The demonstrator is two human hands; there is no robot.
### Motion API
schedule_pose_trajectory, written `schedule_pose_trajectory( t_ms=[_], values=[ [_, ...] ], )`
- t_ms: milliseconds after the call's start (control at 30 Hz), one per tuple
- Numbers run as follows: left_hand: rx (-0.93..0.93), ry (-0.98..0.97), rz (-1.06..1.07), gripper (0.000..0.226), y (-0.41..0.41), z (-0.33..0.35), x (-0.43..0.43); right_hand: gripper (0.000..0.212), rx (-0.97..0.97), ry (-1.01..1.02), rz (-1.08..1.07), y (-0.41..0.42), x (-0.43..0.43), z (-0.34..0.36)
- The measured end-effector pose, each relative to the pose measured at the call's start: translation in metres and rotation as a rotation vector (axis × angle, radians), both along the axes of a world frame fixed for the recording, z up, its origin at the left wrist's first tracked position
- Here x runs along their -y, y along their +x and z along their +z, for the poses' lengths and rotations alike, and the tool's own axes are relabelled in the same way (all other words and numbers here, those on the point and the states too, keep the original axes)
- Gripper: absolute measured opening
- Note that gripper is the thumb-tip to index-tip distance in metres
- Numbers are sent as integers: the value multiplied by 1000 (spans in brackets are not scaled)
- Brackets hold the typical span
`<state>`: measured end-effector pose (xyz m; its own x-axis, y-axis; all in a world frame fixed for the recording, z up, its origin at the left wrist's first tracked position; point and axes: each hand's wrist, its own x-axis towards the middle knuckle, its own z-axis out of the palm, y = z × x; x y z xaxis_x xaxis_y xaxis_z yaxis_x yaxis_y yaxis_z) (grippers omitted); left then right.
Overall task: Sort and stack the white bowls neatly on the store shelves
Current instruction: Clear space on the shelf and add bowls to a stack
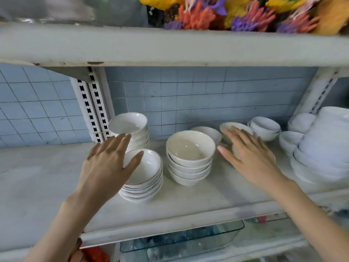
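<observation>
- Shelf [188,205], middle tier: carries all the white bowls. Sorting looks roughly half done.
- Dark-rimmed stack [149,178]: shallow bowls, near the front edge, left of centre. It is evenly nested and the top bowl is empty.
- Deep-bowl stack [190,159]: just beside the dark-rimmed stack on its right. The top bowl is empty.
- Tall stack [132,127]: at the back edge, against the slotted upright [94,110]. Its top bowl sits tilted and likely wants straightening.
- Loose bowls [207,132]: two singles along the back edge, unstacked and yet to be placed.
- Small stack [266,127]: at the back edge, toward the right end.
- Large stack [321,148]: at the right end, blurred.
- Left hand [111,161]: fingers straight and spread, grasping nothing, over the dark-rimmed stack. Contact cannot be told.
- Right hand [249,154]: flat and released, over a small bowl [235,152] that is largely hidden, possibly resting on it.
- Glass dish [181,241]: on the tier below, contents unclear.
</observation>
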<state>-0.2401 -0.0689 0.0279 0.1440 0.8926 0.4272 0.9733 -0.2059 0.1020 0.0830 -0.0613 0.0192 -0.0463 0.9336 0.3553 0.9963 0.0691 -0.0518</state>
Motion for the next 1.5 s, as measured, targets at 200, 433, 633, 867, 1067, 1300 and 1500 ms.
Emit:
schedule_pose_trajectory(
  t_ms=[200,433,633,867,1067,1300,1500],
  values=[
    [141,96,-56,75,73,-16,22,95,-52,-116,17,51,21,-20],
    [466,217,-118,87,160,-72,34,60,-38,-223,111,96,17,-51],
    [729,154,-48,110,189,-101,21,39,-157,-148,196,108,2,-67],
    [860,172,-60,115,179,-107,-4,25,-337,-86,116,113,-1,-65],
    [971,65,-111,133,164,-107,-16,19,-423,-72,74,113,-3,-72],
    [1121,2,-203,131,160,-108,-17,15,-460,-47,76,114,-2,-77],
    [1139,19,-209,115,156,-111,-18,7,-522,-22,128,118,-12,-78]
  ],
)
